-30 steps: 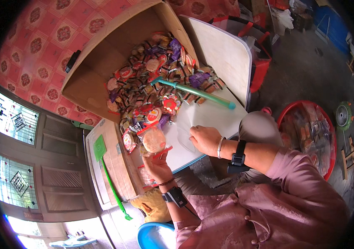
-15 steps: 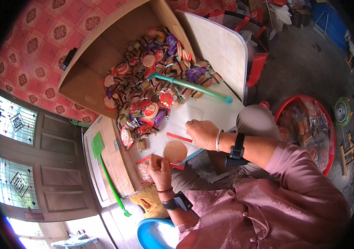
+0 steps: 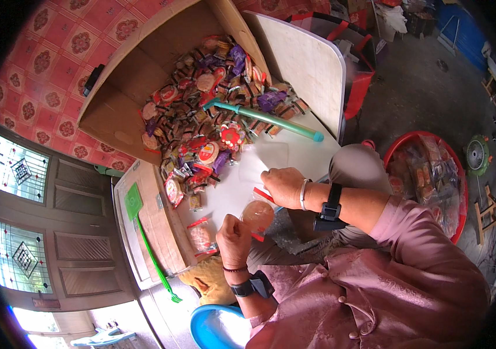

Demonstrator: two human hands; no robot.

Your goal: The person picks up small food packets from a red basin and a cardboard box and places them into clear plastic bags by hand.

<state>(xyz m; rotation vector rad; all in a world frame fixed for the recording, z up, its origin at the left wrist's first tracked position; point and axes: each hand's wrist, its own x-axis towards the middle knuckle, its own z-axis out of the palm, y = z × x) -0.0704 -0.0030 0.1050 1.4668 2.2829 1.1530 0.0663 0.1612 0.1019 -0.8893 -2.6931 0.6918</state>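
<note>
A round biscuit in a clear packet with red-edged ends (image 3: pixel 258 216) is between my two hands, above the near edge of the white tabletop. My left hand (image 3: pixel 234 239) is closed, fingers curled at the packet's left side. My right hand (image 3: pixel 283 185) is closed in a pinch at the packet's upper red end; its fingertips are partly hidden. Just beyond it lies a clear plastic sheet or bag (image 3: pixel 270 156). Left of my left hand, another red-edged packet (image 3: pixel 202 237) rests on the table.
A large cardboard box (image 3: pixel 121 103) on its side spills many small wrapped snacks (image 3: pixel 201 119). A green tube with a T-shaped handle (image 3: pixel 277 120) lies across them. A green fly swatter (image 3: pixel 149 244) is at left, a blue basin (image 3: pixel 204 326) below, a red tub of packets (image 3: pixel 463 203) at right.
My left hand and the biscuit packet have shifted right, the packet drawing nearer my right hand. More of the packet on the table at left now shows. My right hand has barely moved.
</note>
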